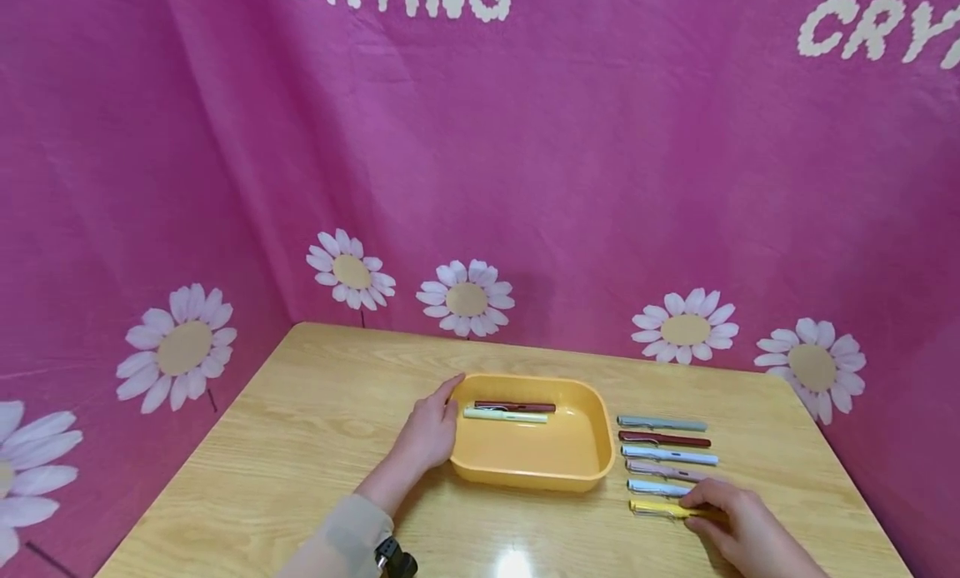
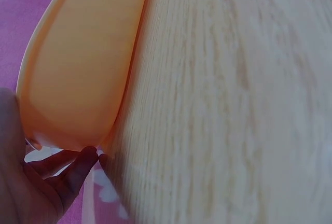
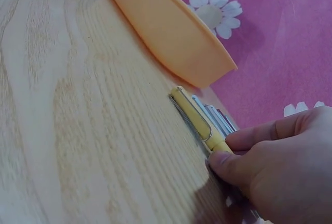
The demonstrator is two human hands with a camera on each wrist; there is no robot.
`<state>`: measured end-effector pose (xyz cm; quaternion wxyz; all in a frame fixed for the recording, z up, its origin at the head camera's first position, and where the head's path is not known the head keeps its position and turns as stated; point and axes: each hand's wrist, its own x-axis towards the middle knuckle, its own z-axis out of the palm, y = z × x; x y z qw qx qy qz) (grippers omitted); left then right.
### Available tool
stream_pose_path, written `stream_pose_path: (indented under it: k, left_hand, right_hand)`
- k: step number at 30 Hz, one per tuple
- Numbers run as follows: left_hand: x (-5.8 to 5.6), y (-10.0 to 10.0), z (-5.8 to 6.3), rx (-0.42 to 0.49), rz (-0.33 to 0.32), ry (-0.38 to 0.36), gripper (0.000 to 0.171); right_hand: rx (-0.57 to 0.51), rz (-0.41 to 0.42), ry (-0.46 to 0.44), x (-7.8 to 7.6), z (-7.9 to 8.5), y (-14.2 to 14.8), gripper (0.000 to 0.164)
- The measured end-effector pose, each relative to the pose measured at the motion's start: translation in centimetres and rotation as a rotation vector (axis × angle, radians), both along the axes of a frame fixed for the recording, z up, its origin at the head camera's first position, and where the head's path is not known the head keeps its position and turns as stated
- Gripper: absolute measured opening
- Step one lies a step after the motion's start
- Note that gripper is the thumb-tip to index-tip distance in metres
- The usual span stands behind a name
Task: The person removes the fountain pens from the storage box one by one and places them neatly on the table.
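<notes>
My left hand [image 1: 429, 432] holds the left end of a yellow-orange plastic tray [image 1: 525, 480]; in the left wrist view its curled fingers [image 2: 78, 169] touch the tray's end wall. Inside the tray lie a dark red pen [image 1: 517, 406] and a pale green pen [image 1: 506, 416], side by side. My right hand [image 1: 742, 528] pinches a yellow pen [image 1: 656, 509] between thumb and fingers, low over the table or on it; I cannot tell which. The right wrist view shows the yellow pen's clip [image 3: 194, 115] end pointing away from the hand.
Beyond the yellow pen, several capped pens lie in a row right of the tray: light blue [image 1: 656, 487], mauve [image 1: 660, 470], pale blue [image 1: 667, 455], dark red [image 1: 663, 439] and grey-green [image 1: 662, 424]. A pink curtain [image 1: 562, 186] hangs behind the wooden table [image 1: 360, 386].
</notes>
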<state>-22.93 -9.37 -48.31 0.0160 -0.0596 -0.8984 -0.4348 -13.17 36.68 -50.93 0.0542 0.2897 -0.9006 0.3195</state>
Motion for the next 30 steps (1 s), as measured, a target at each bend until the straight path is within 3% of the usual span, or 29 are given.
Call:
stream_pose_path:
  k: [10,17,25,30]
  left_hand:
    - [0.11,0.0,-0.11,-0.004,-0.009,0.025,0.048]
    - [0.11,-0.07,-0.01,-0.002,-0.012,0.042,0.047]
    - [0.01,0.1,-0.1,0.013,-0.01,0.018,0.048]
    - [0.05,0.07,-0.17,0.0,0.001,0.015,0.048]
  right_hand:
    - [0.04,-0.036,-0.052,0.13,-0.36,0.19,0.026]
    - [0.051,-0.053,-0.004,0.04,-0.39,0.14,0.029]
    - [0.121,-0.128,-0.154,0.03,-0.02,0.51,0.021]
    - [0.052,-0.091,-0.071,0.05,-0.24,0.45,0.025]
